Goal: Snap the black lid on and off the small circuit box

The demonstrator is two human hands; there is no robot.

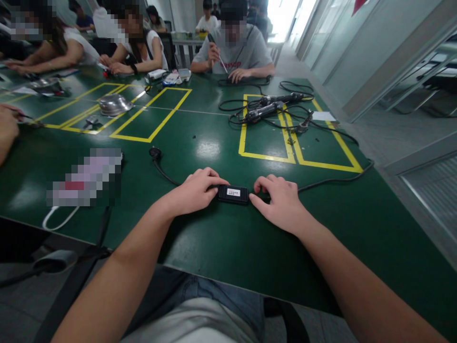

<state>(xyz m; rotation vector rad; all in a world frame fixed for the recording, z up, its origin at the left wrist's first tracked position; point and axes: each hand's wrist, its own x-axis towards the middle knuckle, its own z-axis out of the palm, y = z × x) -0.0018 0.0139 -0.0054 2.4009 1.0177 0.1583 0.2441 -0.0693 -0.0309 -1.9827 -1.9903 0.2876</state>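
A black power adapter [233, 194] with a white printed label lies on the green tabletop in front of me. My left hand [194, 191] is closed on its left end, index finger along the top edge and thumb at the near side. At the right end, the thumb tip of my right hand [280, 202] touches or nearly touches the casing; its other fingers are bent and apart from the thumb. A black cord runs left to a power plug [154, 153]. Another cable [330, 181] comes out beyond my right hand and curves towards the table's right side.
Black corded electric screwdrivers [264, 112] lie across yellow tape outlines at the right. A blurred-out phone-like object [87, 176] with a white strap lies left. Further off is a metal bowl [114, 105]. Co-workers sit opposite, one [233, 47] holding a thin tool; another person's hand [7, 128] shows at left.
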